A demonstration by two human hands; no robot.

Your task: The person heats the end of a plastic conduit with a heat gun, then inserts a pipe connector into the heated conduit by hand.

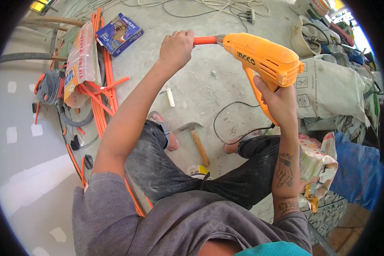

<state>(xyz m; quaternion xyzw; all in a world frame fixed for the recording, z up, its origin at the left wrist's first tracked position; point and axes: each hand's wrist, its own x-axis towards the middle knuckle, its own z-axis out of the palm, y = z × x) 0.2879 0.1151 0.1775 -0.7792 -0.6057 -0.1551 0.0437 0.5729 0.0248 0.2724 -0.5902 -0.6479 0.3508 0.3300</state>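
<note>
My left hand (177,49) is closed around a short orange plastic pipe (205,40) held out in front of me. At the pipe's right end is the metal nozzle of a yellow INGCO heat gun (266,55); I cannot tell whether the nozzle is inside the pipe or only against it. My right hand (281,102) grips the heat gun's handle, with the thumb at its upper part. A black cord (217,123) runs from the handle base down to the floor. Between my feet lies a claw hammer (197,143) with a wooden handle.
A small white cylindrical piece (170,98) lies on the concrete floor. Long orange pipes (109,77), a printed sack (79,64), a blue box (120,34) and a sander (51,87) are at left. Cables (196,5) lie ahead; sacks (328,85) and a bucket (305,36) stand right.
</note>
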